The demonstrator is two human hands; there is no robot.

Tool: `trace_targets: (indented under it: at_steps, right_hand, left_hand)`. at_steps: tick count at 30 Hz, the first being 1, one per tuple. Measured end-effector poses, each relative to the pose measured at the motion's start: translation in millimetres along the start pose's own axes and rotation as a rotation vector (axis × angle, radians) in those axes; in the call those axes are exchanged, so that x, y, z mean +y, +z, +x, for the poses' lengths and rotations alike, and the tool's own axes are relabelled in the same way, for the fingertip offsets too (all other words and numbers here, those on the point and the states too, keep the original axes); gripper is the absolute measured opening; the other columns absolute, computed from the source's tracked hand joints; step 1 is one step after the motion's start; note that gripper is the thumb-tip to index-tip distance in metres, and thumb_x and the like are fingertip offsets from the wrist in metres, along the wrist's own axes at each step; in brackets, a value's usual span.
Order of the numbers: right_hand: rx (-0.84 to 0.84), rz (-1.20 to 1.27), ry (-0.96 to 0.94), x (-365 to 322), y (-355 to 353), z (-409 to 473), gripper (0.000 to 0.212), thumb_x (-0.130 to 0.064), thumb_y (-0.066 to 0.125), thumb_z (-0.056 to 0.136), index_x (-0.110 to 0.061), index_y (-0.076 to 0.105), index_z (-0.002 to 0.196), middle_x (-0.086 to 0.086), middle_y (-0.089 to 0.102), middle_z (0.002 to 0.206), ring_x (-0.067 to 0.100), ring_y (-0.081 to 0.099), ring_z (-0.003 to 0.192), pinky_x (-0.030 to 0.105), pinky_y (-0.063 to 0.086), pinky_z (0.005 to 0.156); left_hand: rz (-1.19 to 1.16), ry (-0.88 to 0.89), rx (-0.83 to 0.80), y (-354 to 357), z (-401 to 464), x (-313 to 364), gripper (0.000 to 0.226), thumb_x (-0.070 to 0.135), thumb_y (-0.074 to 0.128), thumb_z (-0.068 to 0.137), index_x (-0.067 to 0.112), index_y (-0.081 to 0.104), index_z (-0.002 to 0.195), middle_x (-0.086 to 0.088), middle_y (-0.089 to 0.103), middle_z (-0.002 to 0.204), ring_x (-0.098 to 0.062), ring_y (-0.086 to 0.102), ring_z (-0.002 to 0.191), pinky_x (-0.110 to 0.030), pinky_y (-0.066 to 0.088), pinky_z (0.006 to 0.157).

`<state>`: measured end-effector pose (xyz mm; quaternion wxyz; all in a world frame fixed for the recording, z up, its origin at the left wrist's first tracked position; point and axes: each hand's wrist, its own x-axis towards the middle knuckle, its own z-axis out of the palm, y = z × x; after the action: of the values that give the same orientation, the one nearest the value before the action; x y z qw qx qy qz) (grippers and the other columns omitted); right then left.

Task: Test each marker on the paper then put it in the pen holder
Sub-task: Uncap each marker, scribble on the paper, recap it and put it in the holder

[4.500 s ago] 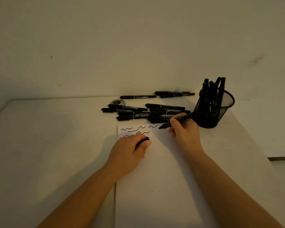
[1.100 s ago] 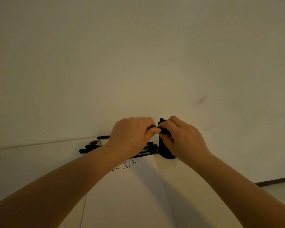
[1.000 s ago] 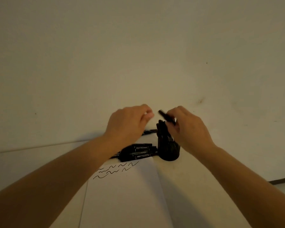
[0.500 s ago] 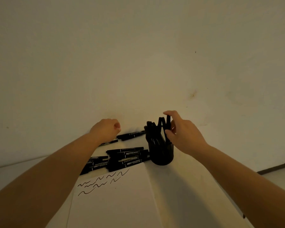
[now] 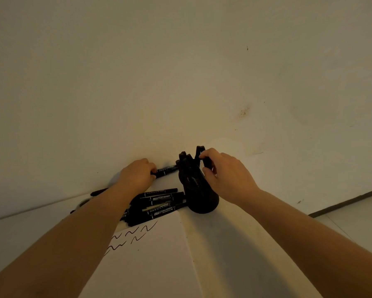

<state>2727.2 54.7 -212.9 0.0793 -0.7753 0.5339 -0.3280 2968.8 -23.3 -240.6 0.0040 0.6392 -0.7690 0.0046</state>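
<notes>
A black mesh pen holder (image 5: 199, 196) stands on the white table near the wall, with several black markers (image 5: 184, 158) upright in it. My right hand (image 5: 225, 177) is at the holder's rim, and its index finger and thumb pinch a marker (image 5: 200, 149) standing in the holder. My left hand (image 5: 136, 176) reaches to the wall and its curled fingers grip the end of a black marker (image 5: 166, 169) lying there. A pile of black markers (image 5: 159, 204) lies left of the holder. The white paper (image 5: 150, 261) with black squiggles (image 5: 133, 236) lies in front.
The wall (image 5: 180, 82) rises right behind the holder and markers. A loose marker (image 5: 98, 192) lies at the far left by the wall. The table's right edge (image 5: 322, 231) drops off to the floor beside my right forearm.
My right hand has lowered its marker deeper into the holder. My left hand has moved right along the wall and taken hold of a lying marker. The view has shifted slightly.
</notes>
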Motion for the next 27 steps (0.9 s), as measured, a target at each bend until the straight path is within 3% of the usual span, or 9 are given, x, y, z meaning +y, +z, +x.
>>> trace_targets:
  at_steps: [8, 13, 16, 19, 24, 27]
  right_hand:
    - [0.014, -0.026, -0.004, -5, 6, -1, 0.035, -0.021, 0.050, 0.090, -0.022, 0.042, 0.124, -0.002, 0.049, 0.083, 0.017, 0.045, 0.071, 0.027, 0.035, 0.058]
    - [0.114, -0.034, -0.049, -8, 0, -8, 0.046, -0.019, 0.053, 0.088, -0.019, 0.040, 0.132, 0.002, 0.057, 0.114, 0.021, 0.051, 0.100, 0.031, 0.045, 0.074]
    - [0.259, -0.123, -0.116, -16, -6, -9, 0.046, -0.012, 0.059, 0.082, -0.010, 0.048, 0.126, 0.009, 0.057, 0.108, 0.027, 0.050, 0.098, 0.032, 0.043, 0.076]
    - [0.331, -0.054, -0.167, -33, -9, -13, 0.039, -0.009, 0.057, 0.080, -0.007, 0.053, 0.118, 0.009, 0.059, 0.098, 0.025, 0.052, 0.088, 0.033, 0.045, 0.071]
    - [0.183, 0.136, -0.184, -69, 17, -38, 0.019, -0.015, 0.051, 0.086, -0.017, 0.058, 0.104, -0.014, 0.052, 0.067, 0.002, 0.047, 0.052, 0.014, 0.034, 0.048]
    - [-0.034, 0.325, 0.081, -88, 50, -51, 0.011, -0.027, 0.051, 0.091, -0.024, 0.060, 0.096, -0.015, 0.055, 0.066, 0.002, 0.052, 0.057, 0.020, 0.045, 0.053]
  left_hand:
    - [0.011, -0.030, 0.029, 8, 0, 1, 0.032, 0.035, 0.056, 0.088, 0.012, 0.060, 0.109, -0.004, 0.049, 0.119, -0.022, 0.047, 0.107, -0.035, 0.044, 0.080]
    - [-0.021, -0.064, 0.074, 3, -7, -6, 0.028, 0.033, 0.051, 0.091, 0.008, 0.059, 0.101, -0.008, 0.051, 0.113, -0.023, 0.048, 0.101, -0.031, 0.038, 0.074]
    - [-0.041, -0.077, 0.079, -6, -19, -15, 0.029, 0.034, 0.049, 0.092, 0.009, 0.060, 0.103, -0.008, 0.053, 0.112, -0.023, 0.051, 0.098, -0.030, 0.037, 0.072]
    - [-0.131, -0.123, 0.169, -12, -38, -23, 0.027, 0.036, 0.049, 0.091, 0.013, 0.058, 0.103, -0.006, 0.056, 0.107, -0.021, 0.053, 0.090, -0.031, 0.038, 0.070]
    - [-0.321, -0.146, 0.250, -9, -91, -24, 0.024, 0.037, 0.048, 0.091, 0.017, 0.053, 0.104, 0.001, 0.062, 0.085, -0.017, 0.057, 0.073, -0.035, 0.049, 0.065]
    - [-0.438, -0.111, 0.251, -6, -123, -21, 0.022, 0.035, 0.047, 0.092, 0.019, 0.050, 0.105, 0.013, 0.061, 0.084, -0.010, 0.061, 0.076, -0.029, 0.050, 0.066]
